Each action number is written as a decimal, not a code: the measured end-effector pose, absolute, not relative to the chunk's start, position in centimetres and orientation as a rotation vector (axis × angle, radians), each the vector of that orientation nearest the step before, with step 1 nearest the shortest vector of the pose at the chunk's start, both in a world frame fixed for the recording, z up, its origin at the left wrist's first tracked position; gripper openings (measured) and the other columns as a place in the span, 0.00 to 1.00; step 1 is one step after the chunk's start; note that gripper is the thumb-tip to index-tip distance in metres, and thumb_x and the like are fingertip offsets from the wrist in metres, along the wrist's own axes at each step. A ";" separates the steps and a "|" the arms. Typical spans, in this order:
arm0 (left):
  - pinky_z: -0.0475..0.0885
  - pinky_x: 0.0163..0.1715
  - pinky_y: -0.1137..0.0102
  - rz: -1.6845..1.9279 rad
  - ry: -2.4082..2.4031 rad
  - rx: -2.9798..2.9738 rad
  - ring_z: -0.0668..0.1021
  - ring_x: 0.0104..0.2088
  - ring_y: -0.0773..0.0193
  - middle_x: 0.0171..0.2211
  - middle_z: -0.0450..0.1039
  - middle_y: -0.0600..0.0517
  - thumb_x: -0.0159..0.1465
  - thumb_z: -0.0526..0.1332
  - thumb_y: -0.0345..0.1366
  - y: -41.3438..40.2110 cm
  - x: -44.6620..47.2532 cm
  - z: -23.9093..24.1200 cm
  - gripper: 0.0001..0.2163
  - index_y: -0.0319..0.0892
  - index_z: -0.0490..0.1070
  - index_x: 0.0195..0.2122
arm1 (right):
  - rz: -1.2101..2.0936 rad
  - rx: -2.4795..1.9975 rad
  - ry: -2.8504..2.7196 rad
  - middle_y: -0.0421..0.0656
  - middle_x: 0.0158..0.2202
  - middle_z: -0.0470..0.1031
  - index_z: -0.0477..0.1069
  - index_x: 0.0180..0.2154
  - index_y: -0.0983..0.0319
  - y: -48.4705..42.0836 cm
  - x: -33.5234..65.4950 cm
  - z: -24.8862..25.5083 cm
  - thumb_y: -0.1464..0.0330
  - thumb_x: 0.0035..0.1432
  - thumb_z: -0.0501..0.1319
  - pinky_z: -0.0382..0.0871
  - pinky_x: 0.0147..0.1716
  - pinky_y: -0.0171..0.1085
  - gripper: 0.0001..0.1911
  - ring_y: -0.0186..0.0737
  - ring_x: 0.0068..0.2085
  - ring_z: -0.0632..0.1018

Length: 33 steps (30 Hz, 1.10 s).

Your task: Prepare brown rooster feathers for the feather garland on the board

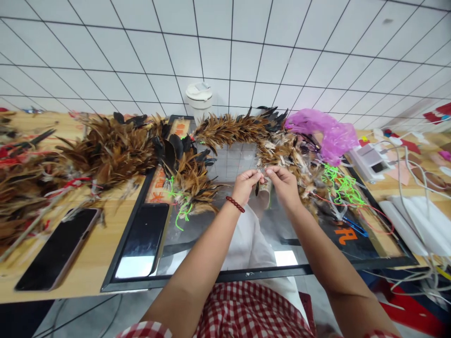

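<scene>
My left hand [246,184], with a dark red bead bracelet [235,204] at its wrist, is closed in a pinch. Facing it, almost fingertip to fingertip, my right hand [283,184] pinches as well. What lies between the fingers is too small to make out. A small dark feather [257,188] shows just below the left fingertips; whether it is held I cannot tell. Behind my right hand lies a heap of loose brown and pale feathers [282,152]. To the left of my hands rests a feather bundle [192,180] with bright green string [185,211].
A black-framed glass panel [211,278] lies under my hands on the wooden table. Phones [58,249] [144,239] lie left, beside brown feather bundles [112,145]. A feather strip [232,129], white canister [199,98] and purple bag [327,131] stand behind. Right: green string [341,185], white cables [424,188].
</scene>
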<state>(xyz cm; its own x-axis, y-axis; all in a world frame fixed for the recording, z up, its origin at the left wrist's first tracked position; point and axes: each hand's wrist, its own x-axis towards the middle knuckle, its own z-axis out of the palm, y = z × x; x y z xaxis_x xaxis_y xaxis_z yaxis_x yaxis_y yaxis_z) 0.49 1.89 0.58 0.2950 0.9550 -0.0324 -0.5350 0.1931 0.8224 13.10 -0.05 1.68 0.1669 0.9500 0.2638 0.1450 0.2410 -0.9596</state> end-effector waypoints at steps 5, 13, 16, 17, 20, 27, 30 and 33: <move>0.66 0.29 0.73 1.244 0.722 0.721 0.71 0.23 0.71 0.20 0.71 0.55 0.48 0.70 0.43 2.1 0.9 0.2 0.12 0.38 0.74 0.25 | 0.663 -1.192 -1.512 0.40 0.29 0.74 0.71 0.30 0.60 -0.6 13.3 2.8 0.61 0.61 0.58 0.69 0.41 0.40 0.11 0.37 0.34 0.75; 0.66 0.30 0.73 1.271 0.824 0.767 0.71 0.25 0.72 0.22 0.73 0.55 0.46 0.71 0.42 2.4 1.2 -0.5 0.12 0.39 0.76 0.24 | 0.467 -1.211 -1.592 0.41 0.31 0.73 0.71 0.29 0.60 -0.1 12.9 2.5 0.61 0.61 0.57 0.68 0.42 0.40 0.11 0.39 0.37 0.74; 0.67 0.32 0.73 1.265 0.805 0.704 0.73 0.26 0.71 0.23 0.74 0.54 0.45 0.71 0.41 2.5 1.2 -0.5 0.11 0.39 0.76 0.26 | 0.558 -1.189 -1.548 0.41 0.32 0.73 0.71 0.30 0.60 0.1 13.4 2.2 0.61 0.61 0.57 0.68 0.43 0.41 0.11 0.38 0.37 0.74; 0.67 0.32 0.73 1.258 0.794 0.697 0.73 0.26 0.71 0.23 0.74 0.54 0.46 0.71 0.41 2.6 1.1 -0.5 0.11 0.39 0.76 0.25 | 0.574 -1.183 -1.554 0.41 0.32 0.73 0.72 0.30 0.60 0.0 13.5 2.2 0.61 0.61 0.58 0.68 0.43 0.41 0.11 0.38 0.37 0.74; 0.67 0.30 0.73 1.215 0.774 0.739 0.72 0.24 0.71 0.22 0.73 0.54 0.45 0.71 0.40 2.5 1.0 -0.2 0.11 0.38 0.76 0.24 | 0.560 -1.175 -1.559 0.41 0.30 0.73 0.72 0.28 0.60 0.0 13.6 2.2 0.62 0.60 0.58 0.68 0.43 0.42 0.11 0.38 0.37 0.74; 0.68 0.31 0.71 1.104 0.752 0.839 0.74 0.25 0.69 0.24 0.76 0.51 0.45 0.72 0.43 2.3 0.6 0.2 0.13 0.38 0.78 0.26 | 0.561 -1.209 -1.499 0.40 0.27 0.72 0.73 0.28 0.59 0.0 13.3 2.2 0.63 0.58 0.60 0.69 0.39 0.40 0.09 0.37 0.33 0.74; 0.68 0.32 0.71 1.072 0.748 0.871 0.74 0.25 0.68 0.24 0.76 0.49 0.45 0.72 0.44 2.3 0.4 0.3 0.14 0.38 0.79 0.25 | 0.540 -1.223 -1.481 0.41 0.29 0.73 0.73 0.30 0.60 0.0 13.3 2.0 0.64 0.58 0.60 0.69 0.39 0.39 0.08 0.37 0.34 0.74; 0.68 0.32 0.71 1.063 0.756 0.923 0.74 0.26 0.68 0.22 0.75 0.50 0.45 0.72 0.44 2.3 0.3 0.3 0.13 0.38 0.77 0.23 | 0.543 -1.245 -1.477 0.41 0.31 0.73 0.74 0.30 0.60 -0.1 13.2 1.7 0.64 0.57 0.60 0.69 0.39 0.38 0.08 0.36 0.35 0.73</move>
